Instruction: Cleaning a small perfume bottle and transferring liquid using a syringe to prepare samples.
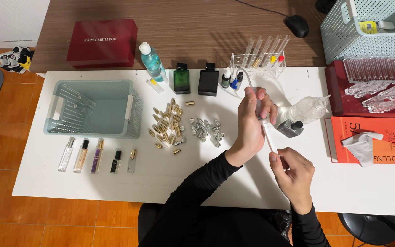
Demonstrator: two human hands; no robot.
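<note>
Left hand (pixel 252 126) clenched on syringe (pixel 267 132) right of cap pile (pixel 166 124); right hand (pixel 293 171) pinches its plunger end. Five filled vials (pixel 98 156) left of pile; caps loose.

At frame centre, the left hand (pixel 252 121) and right hand (pixel 293 174) hold a slim clear tube (pixel 269 137) above the white desk (pixel 115 183).

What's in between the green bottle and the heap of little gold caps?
Only bare white table shows between the green bottle and the gold caps in the head view; one stray gold cap lies just off to the side.
</note>
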